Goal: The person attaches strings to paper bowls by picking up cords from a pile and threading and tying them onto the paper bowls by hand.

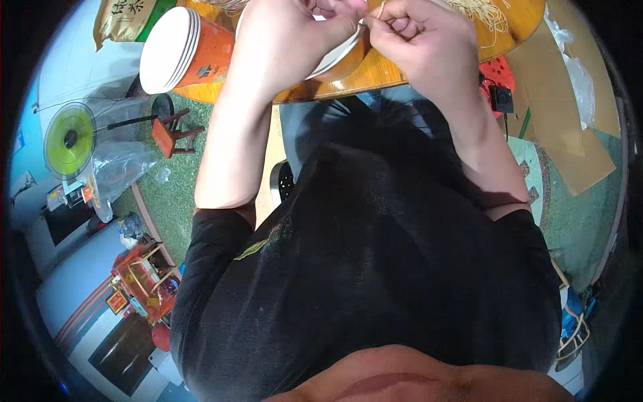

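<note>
Fingers of the right hand pinch a pale string above the counter, beyond its near edge — slanting away rightward; left hand's fingertips lie just beside, grip unclear.

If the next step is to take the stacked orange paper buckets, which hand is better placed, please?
Probably the left hand: it is nearer to the orange stack, which is to its left. The right hand is farther from the stack.

Green fan: standing left of left hand
Stool: standing nearer that hand
Cardboard: lying right of right hand
</note>
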Demonstrator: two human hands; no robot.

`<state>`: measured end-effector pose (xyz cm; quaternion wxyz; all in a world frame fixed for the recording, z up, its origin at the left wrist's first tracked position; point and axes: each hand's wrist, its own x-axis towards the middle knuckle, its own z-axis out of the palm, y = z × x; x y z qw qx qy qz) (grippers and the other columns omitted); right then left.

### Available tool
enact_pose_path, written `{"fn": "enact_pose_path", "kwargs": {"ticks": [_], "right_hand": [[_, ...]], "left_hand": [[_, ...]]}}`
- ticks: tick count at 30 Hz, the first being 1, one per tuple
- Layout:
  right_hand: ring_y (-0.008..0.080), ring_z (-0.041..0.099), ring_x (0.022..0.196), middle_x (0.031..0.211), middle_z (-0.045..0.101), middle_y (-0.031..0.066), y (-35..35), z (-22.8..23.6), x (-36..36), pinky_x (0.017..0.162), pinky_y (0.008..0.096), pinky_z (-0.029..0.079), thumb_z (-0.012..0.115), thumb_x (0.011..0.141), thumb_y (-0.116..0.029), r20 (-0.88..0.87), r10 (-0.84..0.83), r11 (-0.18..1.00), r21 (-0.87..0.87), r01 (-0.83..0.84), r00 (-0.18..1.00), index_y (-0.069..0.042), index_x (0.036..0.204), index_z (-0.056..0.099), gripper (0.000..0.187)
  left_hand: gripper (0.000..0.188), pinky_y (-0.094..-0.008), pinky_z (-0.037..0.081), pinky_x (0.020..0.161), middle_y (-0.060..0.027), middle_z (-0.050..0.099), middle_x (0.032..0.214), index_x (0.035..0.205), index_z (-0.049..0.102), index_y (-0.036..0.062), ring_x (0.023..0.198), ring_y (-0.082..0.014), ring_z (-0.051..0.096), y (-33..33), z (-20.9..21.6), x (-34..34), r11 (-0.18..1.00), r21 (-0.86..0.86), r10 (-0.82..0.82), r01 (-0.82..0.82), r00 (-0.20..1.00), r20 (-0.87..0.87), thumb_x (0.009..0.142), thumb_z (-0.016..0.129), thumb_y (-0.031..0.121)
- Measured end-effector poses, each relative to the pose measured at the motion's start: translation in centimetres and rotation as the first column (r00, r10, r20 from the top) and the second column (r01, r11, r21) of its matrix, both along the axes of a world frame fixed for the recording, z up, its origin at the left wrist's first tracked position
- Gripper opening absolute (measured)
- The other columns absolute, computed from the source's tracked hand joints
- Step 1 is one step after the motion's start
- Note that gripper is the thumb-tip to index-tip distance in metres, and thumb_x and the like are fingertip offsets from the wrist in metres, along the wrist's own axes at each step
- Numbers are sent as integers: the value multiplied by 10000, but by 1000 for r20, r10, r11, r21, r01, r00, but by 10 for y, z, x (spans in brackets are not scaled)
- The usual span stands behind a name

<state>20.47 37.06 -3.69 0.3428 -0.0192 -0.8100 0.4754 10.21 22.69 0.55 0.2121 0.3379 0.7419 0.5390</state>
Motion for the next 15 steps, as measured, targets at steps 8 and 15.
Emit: {"fn": "enact_pose_path", "kwargs": {"ticks": [8,15], "right_hand": [[72,611,648,732,681,-2,-1,-40,-16,600,237,485,791,873,-35,-297,-92,971,185,151,951,-22,904,751,52],[120,655,678,845,716,50,-10,-53,-16,628,250,532,831,818,7,-356,-109,986,76,145,928,-24,909,745,129]], "left_hand": [[373,-231,516,812,-20,629,1037,1251,599,-19,877,-88,628,-9,-5,5,983,179,-41,37,999,20,902,644,-143],[128,-231,538,822,-33,704,995,1109,692,-50,901,-86,655,-8,-22,-12,997,69,-47,37,987,152,989,646,-47]]}}
